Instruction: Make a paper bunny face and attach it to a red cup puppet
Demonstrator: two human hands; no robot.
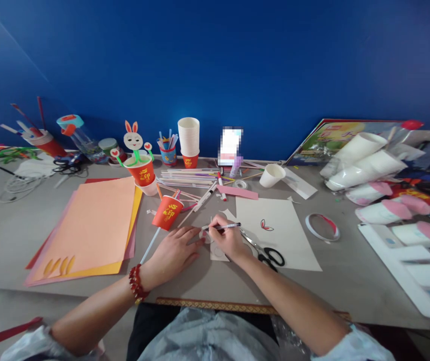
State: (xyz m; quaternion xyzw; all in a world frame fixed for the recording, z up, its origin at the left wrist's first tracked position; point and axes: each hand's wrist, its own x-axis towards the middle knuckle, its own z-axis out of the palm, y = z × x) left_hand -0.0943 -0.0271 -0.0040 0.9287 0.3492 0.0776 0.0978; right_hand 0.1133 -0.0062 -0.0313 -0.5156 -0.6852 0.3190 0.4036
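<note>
My right hand [227,239] is closed round a pen [233,225], its tip down on a small white paper circle [204,233]. My left hand [177,251] lies flat with fingers outstretched, fingertips at the circle's left edge. Under my right hand lies a white paper scrap [219,252] with a circle drawn on it. Black-handled scissors [273,256] rest just right of that hand, partly on a white sheet [295,240] bearing a small red-and-black leaf-shaped drawing [266,225]. Beyond my left hand, a red paper cup [167,212] leans with straws in it.
Coloured paper sheets [98,220] are stacked at left. Behind stand a rabbit-decorated cup [142,170], stacked white cups [188,136] and a pixelated screen [230,146]. Several straws [188,177], a white cup [272,175] and a tape roll [322,227] lie around. Bagged cups [365,165] crowd the right.
</note>
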